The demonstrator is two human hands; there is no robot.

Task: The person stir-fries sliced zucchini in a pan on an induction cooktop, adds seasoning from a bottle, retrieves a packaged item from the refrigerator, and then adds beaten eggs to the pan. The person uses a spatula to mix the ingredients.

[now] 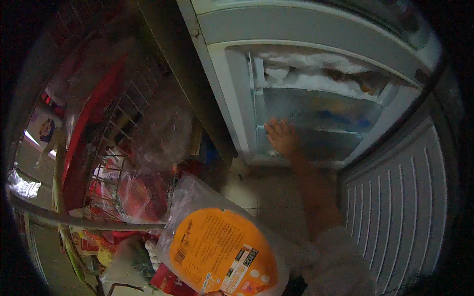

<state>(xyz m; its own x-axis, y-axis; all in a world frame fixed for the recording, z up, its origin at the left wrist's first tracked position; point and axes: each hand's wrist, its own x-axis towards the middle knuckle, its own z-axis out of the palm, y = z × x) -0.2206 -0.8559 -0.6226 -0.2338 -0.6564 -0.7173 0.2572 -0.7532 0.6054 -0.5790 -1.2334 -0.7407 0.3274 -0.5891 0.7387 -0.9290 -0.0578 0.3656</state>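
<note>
My right hand reaches to the front of an upright freezer, its fingers spread against the line between two drawers. Above it is the translucent middle drawer, frosted, with blue and yellowish things dimly visible inside. Below lies the lower drawer, apparently pushed in. At the bottom edge only a sliver of my left hand shows, at a clear plastic bag. The bag bears a large orange label with printed writing and a barcode. Its contents and most of my left hand are hidden.
Thick frost coats the freezer's top compartment. The ribbed freezer door stands open at right. On the left, a wire rack holds plastic-wrapped goods. A dark panel edge stands between rack and freezer, above a tiled floor.
</note>
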